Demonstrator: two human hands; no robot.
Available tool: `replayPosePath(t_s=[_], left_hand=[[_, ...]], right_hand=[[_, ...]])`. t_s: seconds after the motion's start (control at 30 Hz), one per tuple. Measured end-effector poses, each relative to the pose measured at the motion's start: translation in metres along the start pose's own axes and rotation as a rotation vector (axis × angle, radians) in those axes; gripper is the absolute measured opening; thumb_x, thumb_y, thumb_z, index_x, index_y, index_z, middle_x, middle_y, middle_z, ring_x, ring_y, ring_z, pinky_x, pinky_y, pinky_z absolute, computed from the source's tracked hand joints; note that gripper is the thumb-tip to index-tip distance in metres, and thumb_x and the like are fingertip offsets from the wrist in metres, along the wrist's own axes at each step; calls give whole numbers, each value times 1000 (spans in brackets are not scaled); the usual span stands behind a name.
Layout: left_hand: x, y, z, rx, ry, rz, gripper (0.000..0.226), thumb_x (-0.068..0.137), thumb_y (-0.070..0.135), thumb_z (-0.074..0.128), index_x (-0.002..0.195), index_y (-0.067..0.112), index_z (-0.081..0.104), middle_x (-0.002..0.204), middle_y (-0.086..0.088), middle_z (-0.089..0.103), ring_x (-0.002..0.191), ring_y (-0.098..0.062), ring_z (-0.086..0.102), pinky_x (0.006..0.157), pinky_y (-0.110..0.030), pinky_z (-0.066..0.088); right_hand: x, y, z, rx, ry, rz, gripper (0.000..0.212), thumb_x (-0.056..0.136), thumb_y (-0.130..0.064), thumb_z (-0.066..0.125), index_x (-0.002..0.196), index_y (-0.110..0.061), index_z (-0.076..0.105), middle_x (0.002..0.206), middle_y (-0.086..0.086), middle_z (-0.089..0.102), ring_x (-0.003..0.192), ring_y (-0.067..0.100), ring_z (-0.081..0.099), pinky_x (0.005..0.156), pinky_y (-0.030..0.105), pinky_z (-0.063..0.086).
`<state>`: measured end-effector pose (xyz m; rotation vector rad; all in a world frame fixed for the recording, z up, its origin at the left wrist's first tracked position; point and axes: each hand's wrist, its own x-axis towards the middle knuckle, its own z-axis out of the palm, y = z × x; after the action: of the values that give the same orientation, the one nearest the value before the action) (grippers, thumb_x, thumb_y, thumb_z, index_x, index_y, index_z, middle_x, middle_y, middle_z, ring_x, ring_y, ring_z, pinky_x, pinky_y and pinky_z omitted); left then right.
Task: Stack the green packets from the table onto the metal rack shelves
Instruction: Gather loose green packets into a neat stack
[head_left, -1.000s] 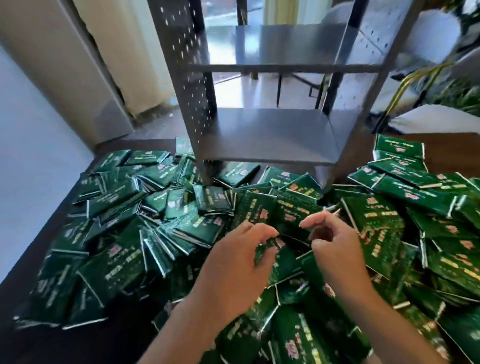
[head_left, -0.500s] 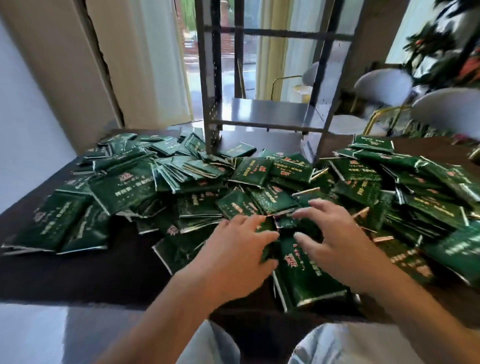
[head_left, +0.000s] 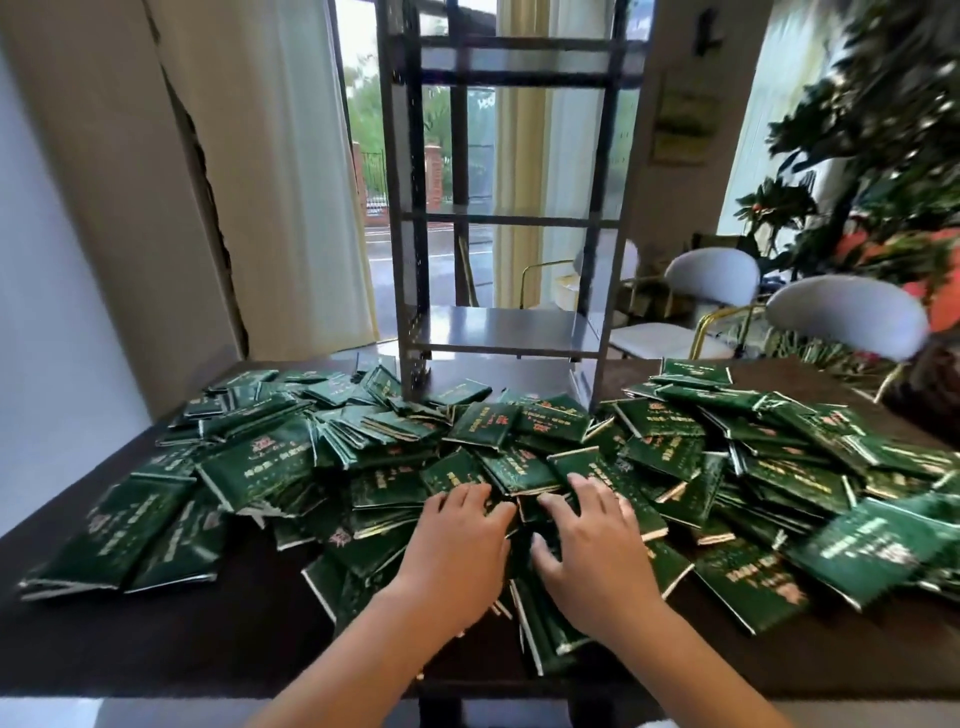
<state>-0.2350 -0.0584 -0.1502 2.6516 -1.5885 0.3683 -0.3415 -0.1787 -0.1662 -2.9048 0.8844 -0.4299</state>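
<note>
Spreading across the table (head_left: 156, 639) at centre frame, the packets (head_left: 519, 457) lie directly under both hands, below the bare rack (head_left: 498, 332) at upper centre, left hand (head_left: 457, 545) and right hand (head_left: 592, 545) equally near, fingers spread flat, gripping none.

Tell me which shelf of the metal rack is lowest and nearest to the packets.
The shiny grey shelf just above the table; the other levels sit higher up the rack.
</note>
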Motion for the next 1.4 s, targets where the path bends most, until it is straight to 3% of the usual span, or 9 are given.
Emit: replayPosePath(t_s=[0.1, 0.37, 0.7, 0.8, 0.87, 1.03, 1.17, 1.3, 1.4], left_hand=[[0, -1, 3, 1, 57, 28, 44, 101, 22, 45, 145, 21, 46, 150, -7, 46, 138, -26, 42, 112, -38, 37], [1, -11, 11, -22, 169, 209, 43, 52, 17, 92, 91, 24, 76, 82, 6, 71, 75, -15, 70, 66, -32, 60], [6, -34, -45, -177, 668, 158, 46, 62, -2, 83, 103, 18, 79, 94, 5, 76, 79, -15, 73, 66, -30, 62], [10, -26, -43, -237, 744, 210, 34, 84, 5, 57, 112, 17, 73, 100, 5, 73, 86, -12, 69, 57, -26, 61], [15, -15, -37, -284, 777, 259, 33, 89, 6, 53, 114, 15, 72, 103, 4, 73, 92, -10, 65, 63, -23, 60], [28, 14, -18, -424, 643, 463, 28, 91, 5, 61, 117, 15, 67, 108, 3, 69, 102, -9, 62, 94, -18, 52], [24, 11, -8, -461, 447, 449, 28, 92, 12, 63, 117, 21, 69, 121, 8, 64, 118, -5, 56, 106, -14, 41], [-9, -11, -6, -443, 388, 253, 24, 94, 38, 53, 110, 35, 70, 114, 21, 64, 107, 7, 56, 94, 0, 36], [-30, -20, 13, -348, 366, 86, 32, 93, 52, 49, 113, 37, 67, 116, 18, 62, 105, 2, 59, 88, -13, 45]], right_hand=[[2, 2, 7, -13, 39, 13, 45, 69, -44, 77, 108, -20, 75, 121, 15, 68, 110, 34, 67, 83, 50, 60], [1, 1, 12, -16, 153, 11, 43, 63, -35, 91, 100, -19, 78, 120, 15, 70, 104, 32, 69, 77, 47, 62], [3, -2, 12, 52, 268, 0, 50, 47, -35, 96, 93, -25, 78, 102, 4, 75, 88, 23, 71, 74, 42, 61], [6, 2, 10, 164, 341, 18, 34, 71, -32, 86, 102, -27, 75, 106, -3, 71, 98, 19, 66, 87, 46, 58], [6, 1, -4, 536, 355, 80, 11, 94, -37, 62, 101, -37, 70, 100, -12, 68, 97, 11, 62, 87, 36, 54], [22, 21, -45, 1619, 5, 315, 29, 103, -30, 47, 104, -18, 74, 91, 7, 76, 82, 25, 72, 76, 39, 54], [28, 35, -43, 1601, -103, 333, 28, 92, -4, 63, 111, -22, 73, 96, 13, 74, 81, 25, 73, 71, 38, 59], [25, 32, -28, 1354, -21, 302, 35, 92, -3, 66, 98, -36, 76, 100, 5, 74, 86, 25, 73, 82, 49, 61], [25, 29, -25, 1229, 1, 240, 38, 92, -8, 69, 96, -46, 72, 103, -7, 74, 98, 19, 70, 94, 50, 56]])
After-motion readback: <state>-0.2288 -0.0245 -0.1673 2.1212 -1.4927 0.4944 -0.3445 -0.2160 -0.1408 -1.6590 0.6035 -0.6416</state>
